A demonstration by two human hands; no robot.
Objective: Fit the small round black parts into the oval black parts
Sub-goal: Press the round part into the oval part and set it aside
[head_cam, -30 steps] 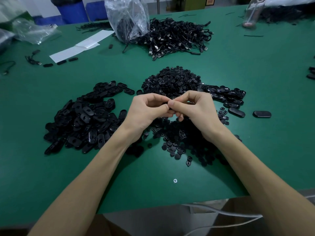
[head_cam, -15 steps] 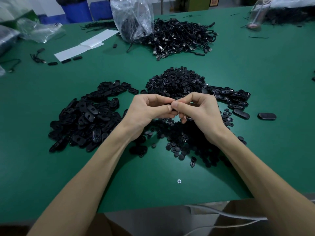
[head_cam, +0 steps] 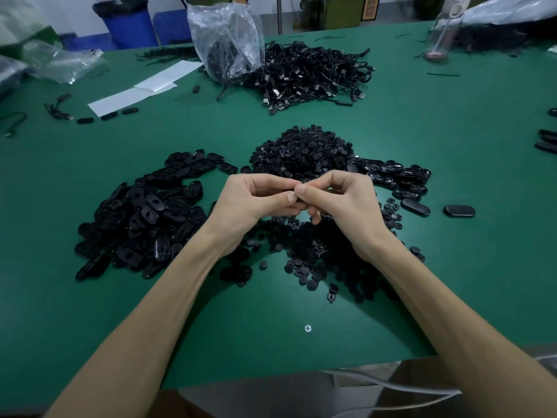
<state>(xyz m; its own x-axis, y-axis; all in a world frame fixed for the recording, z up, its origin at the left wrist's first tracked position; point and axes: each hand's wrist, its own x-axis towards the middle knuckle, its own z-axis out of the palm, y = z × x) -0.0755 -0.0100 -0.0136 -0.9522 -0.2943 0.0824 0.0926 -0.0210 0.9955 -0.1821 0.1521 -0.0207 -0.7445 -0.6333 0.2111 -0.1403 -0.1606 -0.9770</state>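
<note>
Green table (head_cam: 437, 122) fills the view; its near edge runs across the bottom and both forearms cross it. Bare green lies between that edge and the parts, on the right side past the ovals, and in a band between the part piles and the back heap. Back centre: heap of black USB cables (head_cam: 313, 76), with a clear plastic bag (head_cam: 226, 40) standing against its left side. Left of centre: pile of oval black parts (head_cam: 141, 218), sprawled wide with a ragged edge, well clear of the table edge. Centre: mound of small round black parts (head_cam: 304, 152), plus a flatter scatter of the same (head_cam: 313, 257) nearer, under the hands. Left hand (head_cam: 253, 203) and right hand (head_cam: 346, 200) hover over that scatter, fingers curled, thumb and forefinger tips butted together in the middle. Whatever sits between the tips is hidden, so I can't tell which part either hand pinches, if any. Right of the mound: smaller cluster of ovals (head_cam: 398, 176), touching the mound's edge. White paper strips (head_cam: 144, 89) lie back left, with a few loose ovals just beside them. One lone oval (head_cam: 459, 211) sits apart to the right of the cluster, bare table all round it. A screw head (head_cam: 307, 328) is set in the bare table near the front edge.
</note>
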